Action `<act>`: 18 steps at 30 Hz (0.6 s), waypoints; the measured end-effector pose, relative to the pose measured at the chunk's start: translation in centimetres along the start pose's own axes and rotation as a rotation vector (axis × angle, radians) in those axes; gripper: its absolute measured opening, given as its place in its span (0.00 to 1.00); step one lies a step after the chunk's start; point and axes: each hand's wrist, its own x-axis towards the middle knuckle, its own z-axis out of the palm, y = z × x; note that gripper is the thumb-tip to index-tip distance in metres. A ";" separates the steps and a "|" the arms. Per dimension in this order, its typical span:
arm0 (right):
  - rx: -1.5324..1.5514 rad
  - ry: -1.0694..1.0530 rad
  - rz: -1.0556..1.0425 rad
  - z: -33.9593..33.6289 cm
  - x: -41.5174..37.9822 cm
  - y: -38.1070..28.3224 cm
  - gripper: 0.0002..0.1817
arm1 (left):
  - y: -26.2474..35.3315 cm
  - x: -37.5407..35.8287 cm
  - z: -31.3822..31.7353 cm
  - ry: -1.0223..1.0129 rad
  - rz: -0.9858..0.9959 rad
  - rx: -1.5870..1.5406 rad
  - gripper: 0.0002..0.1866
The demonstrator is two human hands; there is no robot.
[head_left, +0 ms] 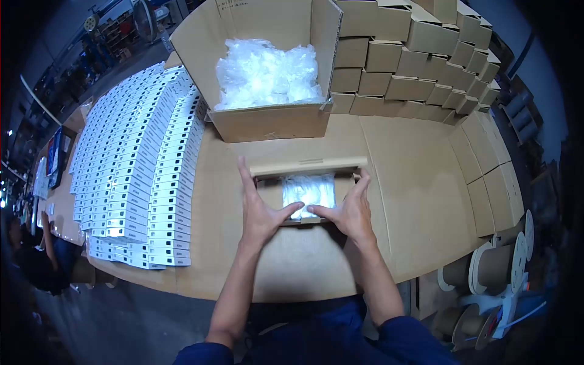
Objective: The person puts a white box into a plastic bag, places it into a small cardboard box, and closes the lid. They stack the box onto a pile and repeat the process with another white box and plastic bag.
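A small brown cardboard box stands open in front of me, its lid raised along the far side. Inside it lies a clear plastic-wrapped item. My left hand grips the box's left side, with its thumb on the plastic. On the right side, my right hand holds the box the same way, its thumb also touching the plastic. The two thumb tips are close together but apart. What the item inside the wrap is cannot be made out.
Beyond the small box is a large open carton full of clear plastic bags. White labelled boxes are stacked at left. Brown boxes are piled at back right, more at right. Spools stand lower right. Another person is far left.
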 end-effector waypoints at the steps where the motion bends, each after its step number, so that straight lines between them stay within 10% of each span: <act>1: 0.003 0.019 0.030 0.2 -0.1 -0.1 0.74 | -0.5 -0.5 -0.1 -0.002 -0.004 -0.067 0.63; 3: 0.036 0.076 0.054 0.7 -0.5 0.1 0.70 | -2.2 -1.3 0.3 0.070 0.105 -0.269 0.35; 7: 0.036 0.082 -0.089 1.3 -1.4 2.4 0.53 | -4.0 -2.2 -0.8 0.004 0.240 -0.220 0.20; 11: 0.753 0.178 0.042 2.4 -4.6 3.6 0.28 | -3.9 -3.2 -1.5 -0.047 0.200 -0.117 0.15; 18: 0.272 0.284 -0.237 2.9 -9.0 -0.2 0.18 | -4.2 -3.4 -1.9 -0.099 0.230 -0.076 0.15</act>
